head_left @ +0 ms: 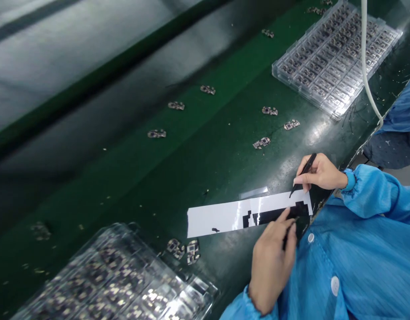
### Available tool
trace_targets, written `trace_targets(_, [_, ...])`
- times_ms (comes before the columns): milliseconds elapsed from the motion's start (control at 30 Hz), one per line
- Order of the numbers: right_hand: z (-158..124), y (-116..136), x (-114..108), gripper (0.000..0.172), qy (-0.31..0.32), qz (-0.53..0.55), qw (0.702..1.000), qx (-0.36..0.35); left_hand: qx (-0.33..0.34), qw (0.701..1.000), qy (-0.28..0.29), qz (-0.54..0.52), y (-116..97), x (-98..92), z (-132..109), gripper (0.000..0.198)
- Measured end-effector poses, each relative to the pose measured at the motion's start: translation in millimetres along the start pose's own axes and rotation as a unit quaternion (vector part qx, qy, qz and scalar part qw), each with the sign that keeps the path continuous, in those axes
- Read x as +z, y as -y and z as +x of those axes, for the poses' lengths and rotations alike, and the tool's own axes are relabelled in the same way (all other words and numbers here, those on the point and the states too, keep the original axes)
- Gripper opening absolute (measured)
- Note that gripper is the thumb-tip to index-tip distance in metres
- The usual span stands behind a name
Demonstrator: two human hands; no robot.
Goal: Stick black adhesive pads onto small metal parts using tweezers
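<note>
A long white backing strip (221, 217) with small black stickers at its right end lies on the dark green belt (198, 146) near the front edge. My right hand (320, 173) is closed on black tweezers (303, 174), their tip touching the strip's upper right edge. My left hand (273, 262) rests at the strip's lower right, fingers pinched together at the black sticker area (275, 214); what they grip is too small to make out. Both arms wear blue sleeves.
Several small circuit boards (261, 142) lie scattered on the belt. A clear tray of boards (335, 58) sits at the back right, another clear tray (125, 280) at the front left. A white cable (367, 80) hangs at right. Another person's blue garment (405, 106) shows at far right.
</note>
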State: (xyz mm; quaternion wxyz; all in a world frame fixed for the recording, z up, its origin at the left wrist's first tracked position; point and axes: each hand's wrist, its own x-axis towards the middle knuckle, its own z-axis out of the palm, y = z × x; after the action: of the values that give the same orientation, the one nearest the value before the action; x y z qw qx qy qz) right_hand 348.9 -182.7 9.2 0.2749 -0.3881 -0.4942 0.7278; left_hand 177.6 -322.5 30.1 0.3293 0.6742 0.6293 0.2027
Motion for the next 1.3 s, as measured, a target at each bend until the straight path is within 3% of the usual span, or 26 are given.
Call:
trace_targets(100, [8.8, 3.5, 1.1, 0.032, -0.022, 0.047, 0.998, -0.025, -0.177, 0.967, -0.073, -0.168, 8.5, -13.7, 14.3, 0.021])
trace_targets(167, [14.8, 5.2, 5.9, 0.032, -0.01, 0.063, 0.997, -0.031, -0.244, 0.929, -0.065, -0.271, 15.1, -18.1, 24.7, 0.026])
trace_targets(233, [20.2, 5.5, 12.7, 0.033, 0.015, 0.067, 0.997, -0.018, -0.271, 0.896, -0.038, -0.35, 21.1, -18.1, 33.0, 0.032])
trace_targets(333, [26.5, 3.7, 21.4, 0.035, 0.032, 0.068, 0.997, 0.007, -0.286, 0.87, -0.018, -0.401, 26.8, -14.9, 39.0, 0.036])
trace_targets(600, [30.4, -1.9, 28.5, 0.037, 0.048, 0.051, 0.997, 0.008, -0.299, 0.856, 0.013, -0.421, 27.7, -16.0, 39.1, 0.031])
trace_targets(1300, [27.5, -4.5, 32.9, 0.038, 0.077, 0.015, 0.997, 0.025, -0.312, 0.855, 0.014, -0.414, 24.3, -16.9, 41.9, 0.032])
